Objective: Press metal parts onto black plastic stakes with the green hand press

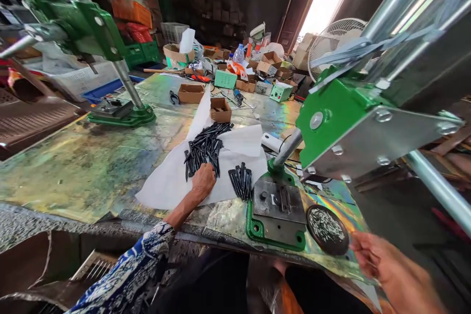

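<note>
My left hand [204, 180] is closed at the near edge of a heap of black plastic stakes [206, 147], knuckles up; whatever its fingers grip is hidden. The heap lies on a white sheet [162, 189]. A smaller bunch of black stakes [241, 181] rests to the right, beside the press base [277, 206], a green foot with a dark steel plate and a small fixture on top. Just right of a round dark dish [327, 230] of small silvery pins, my right hand [384, 267] is slightly blurred, fingers curled together; anything between them is too small to make out.
The press's green head [331, 113] and steel side plate rise at right. Another green press [119, 113] stands on the left of the table. Small cardboard boxes [221, 110], tools and a green control box [281, 91] crowd the back. A white fan [334, 44] stands behind.
</note>
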`<state>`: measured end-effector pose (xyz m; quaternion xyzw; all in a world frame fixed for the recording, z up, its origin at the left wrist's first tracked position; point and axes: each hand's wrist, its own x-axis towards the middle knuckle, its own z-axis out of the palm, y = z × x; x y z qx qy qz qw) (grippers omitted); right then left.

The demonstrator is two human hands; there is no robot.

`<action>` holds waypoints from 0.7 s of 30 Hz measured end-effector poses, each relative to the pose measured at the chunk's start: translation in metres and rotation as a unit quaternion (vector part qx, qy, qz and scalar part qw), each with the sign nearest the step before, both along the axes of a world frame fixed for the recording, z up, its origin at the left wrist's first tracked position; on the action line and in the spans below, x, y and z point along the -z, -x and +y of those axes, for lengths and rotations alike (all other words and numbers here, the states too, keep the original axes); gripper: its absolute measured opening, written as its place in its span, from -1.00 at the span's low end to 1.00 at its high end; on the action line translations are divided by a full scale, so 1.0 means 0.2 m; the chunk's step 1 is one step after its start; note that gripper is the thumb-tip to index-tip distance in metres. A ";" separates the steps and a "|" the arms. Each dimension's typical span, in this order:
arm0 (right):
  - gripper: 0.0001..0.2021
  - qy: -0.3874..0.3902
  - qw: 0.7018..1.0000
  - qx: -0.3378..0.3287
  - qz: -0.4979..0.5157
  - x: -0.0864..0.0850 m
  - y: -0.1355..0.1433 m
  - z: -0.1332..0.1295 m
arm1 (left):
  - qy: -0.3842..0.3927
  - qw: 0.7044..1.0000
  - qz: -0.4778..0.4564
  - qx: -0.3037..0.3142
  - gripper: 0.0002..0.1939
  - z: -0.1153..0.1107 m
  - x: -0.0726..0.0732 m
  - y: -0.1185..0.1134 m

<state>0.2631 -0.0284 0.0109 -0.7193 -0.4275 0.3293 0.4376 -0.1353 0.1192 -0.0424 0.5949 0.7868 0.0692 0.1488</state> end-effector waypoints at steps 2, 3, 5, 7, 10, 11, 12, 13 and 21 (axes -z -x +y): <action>-0.55 0.087 0.994 -0.015 -0.056 0.12 -0.03 0.09 | 0.001 1.000 0.009 0.014 -0.76 0.03 -0.01 -0.03; -0.56 0.095 0.989 0.011 -0.114 0.19 -0.05 0.13 | 0.000 1.000 0.015 0.026 -0.74 0.05 -0.01 -0.04; -0.59 0.109 0.963 -0.002 -0.246 0.33 -0.10 0.17 | -0.001 0.998 0.035 0.053 -0.71 0.09 -0.01 -0.05; -0.59 0.102 0.934 -0.026 -0.342 0.43 -0.12 0.19 | 0.006 0.995 0.057 0.079 -0.67 0.12 -0.02 -0.05; -0.65 0.095 0.896 -0.067 -0.429 0.48 -0.10 0.20 | 0.023 0.992 0.072 0.104 -0.65 0.16 -0.02 -0.03; -0.68 0.091 0.890 -0.076 -0.441 0.47 -0.08 0.21 | 0.025 0.991 0.072 0.111 -0.65 0.16 -0.03 -0.02; -0.71 0.088 0.892 -0.080 -0.437 0.45 -0.06 0.21 | 0.024 0.990 0.071 0.118 -0.65 0.17 -0.03 -0.01; -0.74 0.086 0.900 -0.077 -0.420 0.44 -0.05 0.22 | 0.022 0.990 0.069 0.125 -0.65 0.17 -0.02 0.01; -0.67 0.080 0.950 0.015 -0.300 0.46 -0.04 0.24 | -0.030 0.979 0.092 0.180 -0.60 0.19 0.03 0.10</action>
